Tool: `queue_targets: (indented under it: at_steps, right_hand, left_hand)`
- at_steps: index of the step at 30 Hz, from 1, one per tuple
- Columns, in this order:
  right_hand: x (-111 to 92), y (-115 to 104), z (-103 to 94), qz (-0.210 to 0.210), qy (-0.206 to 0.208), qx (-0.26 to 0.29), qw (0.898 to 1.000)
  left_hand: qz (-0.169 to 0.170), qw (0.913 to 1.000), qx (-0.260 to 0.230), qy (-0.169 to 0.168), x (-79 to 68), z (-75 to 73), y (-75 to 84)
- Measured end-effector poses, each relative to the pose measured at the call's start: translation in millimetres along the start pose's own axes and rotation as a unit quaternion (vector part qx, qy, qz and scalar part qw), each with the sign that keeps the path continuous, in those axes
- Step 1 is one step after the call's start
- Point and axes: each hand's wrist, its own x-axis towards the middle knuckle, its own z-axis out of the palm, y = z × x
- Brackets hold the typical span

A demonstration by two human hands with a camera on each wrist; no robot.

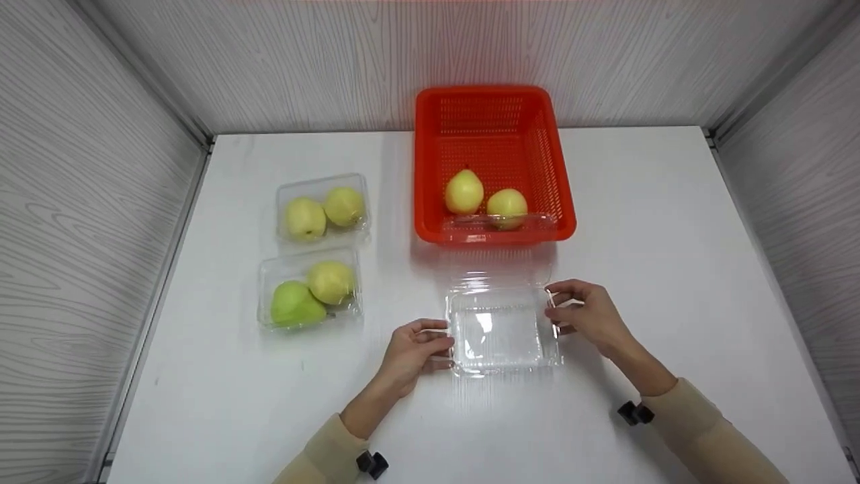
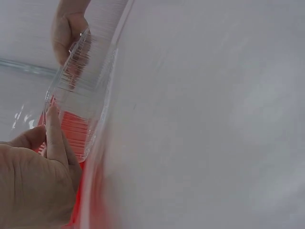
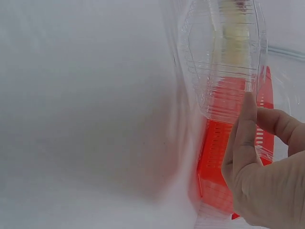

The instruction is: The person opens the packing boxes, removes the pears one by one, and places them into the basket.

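Note:
A clear plastic clamshell box (image 1: 497, 336) with nothing inside is held between both hands, its lid (image 1: 500, 265) folded up and back toward the red basket. My left hand (image 1: 418, 353) pinches the left rim between thumb and fingers. On the opposite side, my right hand (image 1: 586, 314) grips the right rim the same way. In the left wrist view the box wall (image 2: 76, 100) stretches from the near hand (image 2: 43, 167) to the other. The right wrist view shows thumb and fingers of the right hand (image 3: 257, 152) on the rim.
Behind the clamshell stands a red perforated basket (image 1: 424, 168) with two yellow pears (image 1: 464, 192) in it; the raised lid overlaps its front edge. To the left lie two closed clear boxes (image 1: 361, 202), each with two fruits. Panels (image 1: 309, 60) wall the table's back and sides.

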Motion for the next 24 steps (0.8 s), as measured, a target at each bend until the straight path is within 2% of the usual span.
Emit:
queue_targets:
  at_steps: [6, 20, 24]
  right_hand:
    - [-1, 3, -12.3, 0.003, -0.002, -0.009, 1.000]
    - [-3, 5, -43.7, 0.007, -0.013, -0.070, 0.997]
    - [-3, 7, -52.9, 0.009, -0.016, -0.070, 0.997]
  left_hand:
    - [-0.002, 0.9998, -0.002, -0.018, 5.2, 9.5, -2.9]
    - [-0.010, 0.9995, -0.002, -0.029, 18.0, 37.7, -6.4]
    - [-0.010, 0.9992, -0.006, -0.037, 22.5, 45.5, -6.5]
